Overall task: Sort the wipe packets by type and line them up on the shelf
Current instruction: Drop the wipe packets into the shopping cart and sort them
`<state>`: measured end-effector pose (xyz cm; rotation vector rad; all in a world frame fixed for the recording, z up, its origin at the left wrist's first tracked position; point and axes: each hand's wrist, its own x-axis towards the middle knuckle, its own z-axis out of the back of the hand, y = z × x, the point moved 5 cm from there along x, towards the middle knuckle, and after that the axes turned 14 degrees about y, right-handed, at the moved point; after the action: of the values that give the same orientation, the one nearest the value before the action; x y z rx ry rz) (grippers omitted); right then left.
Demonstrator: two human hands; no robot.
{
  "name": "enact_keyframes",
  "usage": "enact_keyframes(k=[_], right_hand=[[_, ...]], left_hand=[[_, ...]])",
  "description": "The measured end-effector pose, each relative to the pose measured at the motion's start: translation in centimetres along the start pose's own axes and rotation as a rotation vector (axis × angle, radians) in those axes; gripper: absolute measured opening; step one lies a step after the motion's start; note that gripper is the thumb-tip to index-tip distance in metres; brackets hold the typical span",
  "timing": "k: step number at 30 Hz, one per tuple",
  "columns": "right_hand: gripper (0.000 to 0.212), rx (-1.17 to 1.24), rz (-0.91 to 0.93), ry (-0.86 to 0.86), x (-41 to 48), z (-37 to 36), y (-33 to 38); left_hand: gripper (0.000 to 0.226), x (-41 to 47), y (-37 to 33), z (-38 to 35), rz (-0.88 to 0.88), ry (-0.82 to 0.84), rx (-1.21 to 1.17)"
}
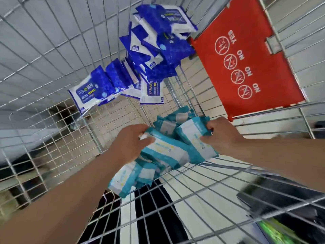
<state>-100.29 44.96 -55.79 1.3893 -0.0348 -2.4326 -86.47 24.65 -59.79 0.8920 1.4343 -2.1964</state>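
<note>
both the left hand [131, 143] and right hand [222, 136] clamp teal packets [168, 152] at centre frame, blue packets [149, 59] piled above in the cart [44, 59], no shelf visible, lining up undone.

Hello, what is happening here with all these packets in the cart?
A person is reaching into a wire shopping cart. The left hand and right hand each grip the teal wipe packets gathered in a bunch between them. The blue wipe packets lie in a separate pile further along the cart, beside the red seat flap.
</note>
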Motion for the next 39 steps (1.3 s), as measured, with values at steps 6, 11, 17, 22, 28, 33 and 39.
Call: enact_keyframes(k=[6,11,17,22,28,33,39], right_hand=[[0.013,0.022,0.005,-0.065,-0.1,0.2,1.2],[0.015,0.167,0.124,-0.091,-0.3,0.5,2.5],[0.015,0.248,0.176,-0.128,-0.3,1.4,4.3],[0.016,0.307,0.153,-0.115,0.5,1.3,5.6],[0.017,0.376,0.152,-0.082,0.7,0.7,7.2],[0.016,0.337,0.274,-0.137,-2.5,2.6,10.3],[0.016,0.261,0.448,-0.196,-9.9,6.8,15.9]], left_hand=[[0.024,-0.1,-0.2,0.1,-0.054,-0.096,-0.125],[0.025,-0.3,-0.5,2.1,-0.061,-0.160,-0.230],[0.028,-1.1,0.0,3.7,-0.078,-0.191,-0.049],[0.030,-1.9,2.0,4.2,0.083,-0.175,-0.400],[0.034,-3.7,2.9,5.5,0.145,-0.097,-0.550],[0.032,-7.5,0.9,7.6,0.031,-0.124,-0.486],[0.020,-16.7,-3.8,12.7,-0.059,-0.302,-0.336]])
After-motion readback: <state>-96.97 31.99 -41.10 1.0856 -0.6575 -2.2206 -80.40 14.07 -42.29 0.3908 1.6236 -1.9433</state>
